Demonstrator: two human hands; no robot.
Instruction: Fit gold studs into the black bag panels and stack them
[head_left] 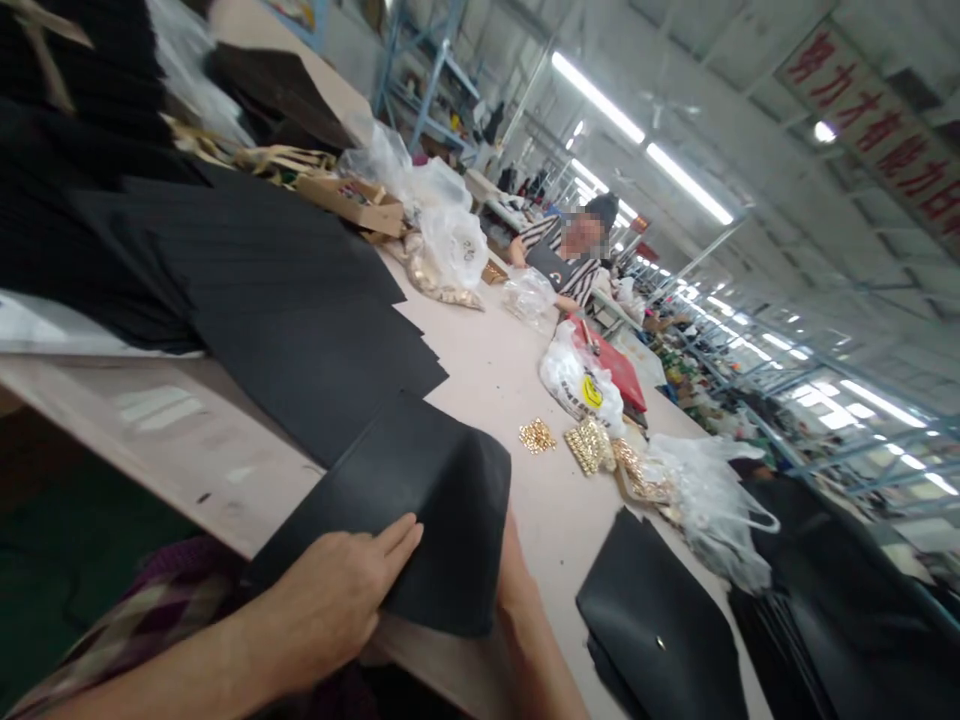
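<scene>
A black leather-like panel (442, 500) lies at the near edge of the table, its right part bent upward. My left hand (349, 585) rests on the panel with its visible fingers stretched out flat; the thumb is out of sight. Behind the panel's right edge is my right hand (516, 565), its fingers hidden by the panel. Just beyond, a fanned stack of black panels (300, 310) spreads to the left. To the right lies another group of black pieces (660, 620), the top one carrying a small gold-coloured fitting (660, 643).
Loose gold-coloured metal pieces (537, 436) and a clear bag of them (589, 446) lie mid-table. A white plastic bag (574, 375), a red item (611, 365) and a cardboard box (352, 205) stand farther off. Across the table is a person in a striped top (551, 235).
</scene>
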